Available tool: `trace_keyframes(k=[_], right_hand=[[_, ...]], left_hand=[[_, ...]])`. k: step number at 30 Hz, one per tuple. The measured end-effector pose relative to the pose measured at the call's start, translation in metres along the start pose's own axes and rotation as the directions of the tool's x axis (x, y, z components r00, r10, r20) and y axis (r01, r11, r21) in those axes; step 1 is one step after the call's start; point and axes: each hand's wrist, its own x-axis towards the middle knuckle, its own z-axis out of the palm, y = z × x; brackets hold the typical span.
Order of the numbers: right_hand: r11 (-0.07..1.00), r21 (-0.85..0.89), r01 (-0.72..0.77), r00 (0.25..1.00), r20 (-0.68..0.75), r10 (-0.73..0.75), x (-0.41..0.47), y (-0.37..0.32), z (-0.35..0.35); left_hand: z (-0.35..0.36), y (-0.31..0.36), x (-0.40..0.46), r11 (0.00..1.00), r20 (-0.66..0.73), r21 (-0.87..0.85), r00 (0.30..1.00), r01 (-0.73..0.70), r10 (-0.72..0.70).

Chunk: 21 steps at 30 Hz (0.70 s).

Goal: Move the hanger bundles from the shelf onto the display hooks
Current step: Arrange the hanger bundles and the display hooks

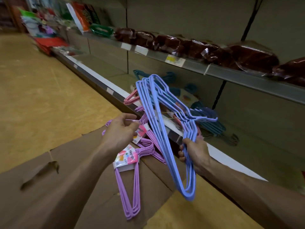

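My right hand grips a bundle of blue hangers by one side, holding it up above the low shelf's edge. My left hand holds purple hanger bundles by their hooks; they hang down over a cardboard box, each with a pink "Hanger" label. On the low shelf lie a pink bundle and teal and blue bundles. No display hooks are in view.
A large cardboard box stands on the floor below my arms. The upper shelf carries dark red wrapped packs. Colourful goods crowd the far left end of the aisle. A black upright runs behind the low shelf.
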Motion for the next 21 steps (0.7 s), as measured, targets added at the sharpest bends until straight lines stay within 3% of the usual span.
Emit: trace_keyframes(k=[11, 15, 21], right_hand=[[0.931, -0.316, 0.182, 0.943, 0.323, -0.075, -0.031, 0.037, 0.113], [0.863, -0.384, 0.327, 0.888, 0.438, -0.142, -0.047, 0.044, 0.147], [0.825, -0.431, 0.366, 0.814, 0.577, -0.06, -0.077, 0.065, 0.183]], left_hand=[[-0.083, -0.02, -0.015, 0.998, -0.251, 0.066, 0.968, -0.005, 0.021], [-0.111, -0.028, -0.02, 0.983, -0.312, 0.183, 0.948, 0.001, 0.057], [-0.134, -0.033, -0.027, 0.93, -0.301, 0.366, 0.948, 0.014, 0.104]])
